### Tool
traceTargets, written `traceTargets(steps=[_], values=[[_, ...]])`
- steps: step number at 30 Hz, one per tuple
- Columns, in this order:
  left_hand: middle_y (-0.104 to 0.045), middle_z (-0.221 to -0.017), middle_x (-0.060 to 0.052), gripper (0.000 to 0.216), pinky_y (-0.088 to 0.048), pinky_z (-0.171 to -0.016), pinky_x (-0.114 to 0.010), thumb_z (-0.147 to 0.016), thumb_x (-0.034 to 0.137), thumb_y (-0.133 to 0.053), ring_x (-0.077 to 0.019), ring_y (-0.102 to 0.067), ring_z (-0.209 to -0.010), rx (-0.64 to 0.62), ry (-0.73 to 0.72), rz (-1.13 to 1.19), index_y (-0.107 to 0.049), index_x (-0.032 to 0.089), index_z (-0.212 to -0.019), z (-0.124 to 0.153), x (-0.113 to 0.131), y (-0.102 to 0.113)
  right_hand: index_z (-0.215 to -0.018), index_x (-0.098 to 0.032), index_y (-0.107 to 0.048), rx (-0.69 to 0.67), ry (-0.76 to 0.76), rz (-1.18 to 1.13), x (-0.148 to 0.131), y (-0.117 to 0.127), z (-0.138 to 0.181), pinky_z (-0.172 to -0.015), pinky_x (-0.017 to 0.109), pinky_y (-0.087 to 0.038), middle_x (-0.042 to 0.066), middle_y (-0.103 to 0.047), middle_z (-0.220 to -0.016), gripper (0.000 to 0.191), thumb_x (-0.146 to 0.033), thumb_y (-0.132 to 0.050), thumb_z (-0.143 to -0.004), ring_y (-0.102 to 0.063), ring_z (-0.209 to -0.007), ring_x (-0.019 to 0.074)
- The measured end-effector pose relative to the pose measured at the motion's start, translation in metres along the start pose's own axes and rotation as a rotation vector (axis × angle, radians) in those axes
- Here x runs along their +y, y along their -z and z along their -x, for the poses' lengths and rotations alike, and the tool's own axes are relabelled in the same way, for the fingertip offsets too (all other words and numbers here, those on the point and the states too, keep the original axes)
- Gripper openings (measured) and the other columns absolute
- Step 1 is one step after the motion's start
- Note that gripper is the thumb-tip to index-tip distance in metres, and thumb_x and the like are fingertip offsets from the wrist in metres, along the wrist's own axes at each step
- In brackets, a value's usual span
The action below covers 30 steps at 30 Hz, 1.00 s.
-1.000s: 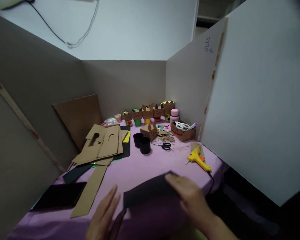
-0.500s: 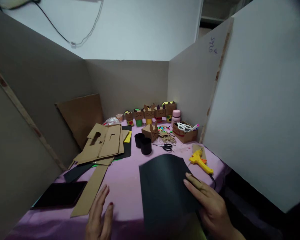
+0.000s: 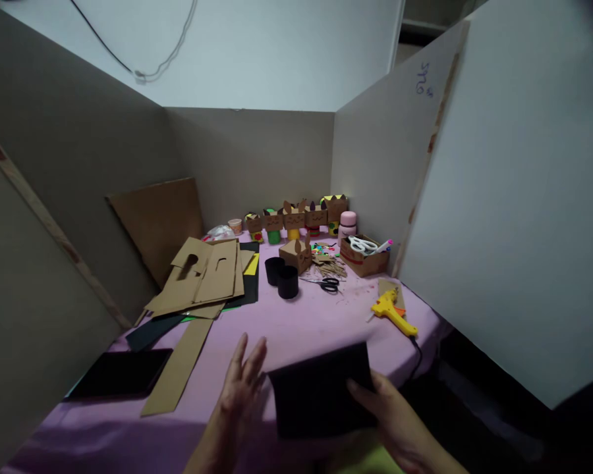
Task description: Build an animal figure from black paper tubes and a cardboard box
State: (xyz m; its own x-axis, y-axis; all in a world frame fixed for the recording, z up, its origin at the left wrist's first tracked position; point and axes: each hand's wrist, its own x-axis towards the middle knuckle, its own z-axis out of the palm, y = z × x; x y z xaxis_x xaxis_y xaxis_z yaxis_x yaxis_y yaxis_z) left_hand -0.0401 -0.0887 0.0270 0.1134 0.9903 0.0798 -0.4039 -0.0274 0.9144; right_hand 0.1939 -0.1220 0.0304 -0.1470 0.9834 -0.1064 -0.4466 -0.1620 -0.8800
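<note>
Head view: black sheet at near centre, held up over the purple tablecloth — right edge pinched between thumb and fingers of the right hand. Probably light, bendy, easily creased; best taken by opposite edges. Just left, left hand — fingers spread, gripping nothing. Farther off, black cylinders; right, yellow glue gun.

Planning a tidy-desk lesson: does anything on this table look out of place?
Yes: the yellow glue gun lies skewed, its nozzle off the cardboard piece and over the pink cloth; cardboard scraps sit loosely heaped by the scissors.
</note>
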Motion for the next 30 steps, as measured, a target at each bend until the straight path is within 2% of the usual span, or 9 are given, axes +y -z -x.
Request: traceTargets(steps=[2,4,7,10,16,20,25,27,30], values=[[-0.046,-0.140,-0.015,0.118,-0.033,-0.104,-0.047,-0.044,0.079,-0.064,-0.0365,-0.037,-0.130,-0.054,0.156,0.118,-0.029,0.025,-0.142,0.004,0.008,-0.012,-0.104,-0.017,-0.070,-0.035,-0.087,-0.142,0.007,-0.006,0.001,-0.092,0.042,-0.045,0.009,-0.075,-0.096,0.043,-0.036,-0.077,-0.067,-0.066,-0.095,0.0276],[-0.054,-0.134,-0.011,0.092,-0.038,-0.101,-0.041,-0.059,0.061,-0.071,-0.0317,-0.048,-0.123,-0.019,0.262,0.096,-0.038,0.027,-0.138,0.010,0.013,-0.021,-0.104,-0.017,-0.070,-0.058,-0.124,-0.198,0.013,-0.007,0.003,-0.093,0.041,-0.044,0.009,-0.075,-0.095,0.044,-0.034,-0.080,-0.065,-0.066,-0.095,0.0268],[-0.064,-0.122,-0.008,0.056,-0.043,-0.097,-0.035,-0.073,0.038,-0.071,-0.0264,-0.057,-0.114,0.045,0.323,0.049,-0.055,0.024,-0.124,0.014,0.014,-0.026,-0.104,-0.017,-0.070,-0.090,-0.160,-0.165,0.017,-0.005,0.004,-0.094,0.040,-0.043,0.009,-0.075,-0.095,0.044,-0.034,-0.080,-0.065,-0.067,-0.094,0.0259],[-0.070,-0.112,-0.008,0.044,-0.045,-0.094,-0.035,-0.072,0.035,-0.071,-0.0261,-0.061,-0.108,0.029,0.340,0.059,-0.065,0.020,-0.113,0.014,0.012,-0.027,-0.105,-0.015,-0.069,-0.121,-0.178,-0.144,0.014,-0.002,0.004,-0.094,0.040,-0.043,0.010,-0.075,-0.096,0.041,-0.037,-0.075,-0.071,-0.067,-0.094,0.0256],[-0.071,-0.110,-0.009,0.048,-0.048,-0.090,-0.036,-0.071,0.039,-0.071,-0.0278,-0.061,-0.106,0.046,0.386,0.018,-0.064,0.020,-0.115,0.019,0.006,-0.034,-0.105,-0.015,-0.069,-0.067,-0.113,-0.247,0.010,0.000,-0.001,-0.095,0.040,-0.043,0.009,-0.075,-0.095,0.034,-0.035,-0.070,-0.077,-0.067,-0.096,0.0248],[-0.062,-0.124,-0.010,0.067,-0.046,-0.094,-0.042,-0.071,0.039,-0.071,-0.0310,-0.056,-0.114,0.061,0.364,0.014,-0.047,0.024,-0.132,0.019,-0.005,-0.036,-0.105,-0.013,-0.068,-0.023,-0.155,-0.243,0.019,-0.002,0.001,-0.094,0.043,-0.044,0.011,-0.075,-0.094,0.040,-0.035,-0.074,-0.073,-0.066,-0.098,0.0276],[-0.049,-0.139,-0.009,0.078,-0.038,-0.103,-0.041,-0.072,0.041,-0.069,-0.0292,-0.047,-0.124,0.056,0.311,0.025,-0.032,0.027,-0.141,0.020,-0.023,-0.028,-0.107,-0.013,-0.067,0.084,-0.138,-0.310,0.027,-0.004,0.001,-0.093,0.043,-0.046,0.011,-0.075,-0.095,0.044,-0.035,-0.076,-0.070,-0.066,-0.099,0.0285],[-0.047,-0.141,-0.009,0.075,-0.035,-0.105,-0.040,-0.073,0.041,-0.068,-0.0291,-0.044,-0.126,0.031,0.285,-0.024,-0.036,0.025,-0.139,0.024,-0.026,-0.026,-0.108,-0.013,-0.066,0.126,-0.113,-0.353,0.027,-0.003,0.000,-0.092,0.042,-0.046,0.010,-0.075,-0.096,0.043,-0.034,-0.075,-0.072,-0.066,-0.099,0.0278],[-0.052,-0.136,-0.010,0.061,-0.034,-0.105,-0.039,-0.075,0.041,-0.065,-0.0290,-0.045,-0.125,-0.051,0.233,-0.159,-0.049,0.021,-0.131,0.032,-0.027,-0.027,-0.109,-0.014,-0.065,0.176,-0.118,-0.390,0.026,-0.002,-0.001,-0.090,0.042,-0.048,0.010,-0.075,-0.095,0.043,-0.034,-0.074,-0.072,-0.067,-0.097,0.0275]])
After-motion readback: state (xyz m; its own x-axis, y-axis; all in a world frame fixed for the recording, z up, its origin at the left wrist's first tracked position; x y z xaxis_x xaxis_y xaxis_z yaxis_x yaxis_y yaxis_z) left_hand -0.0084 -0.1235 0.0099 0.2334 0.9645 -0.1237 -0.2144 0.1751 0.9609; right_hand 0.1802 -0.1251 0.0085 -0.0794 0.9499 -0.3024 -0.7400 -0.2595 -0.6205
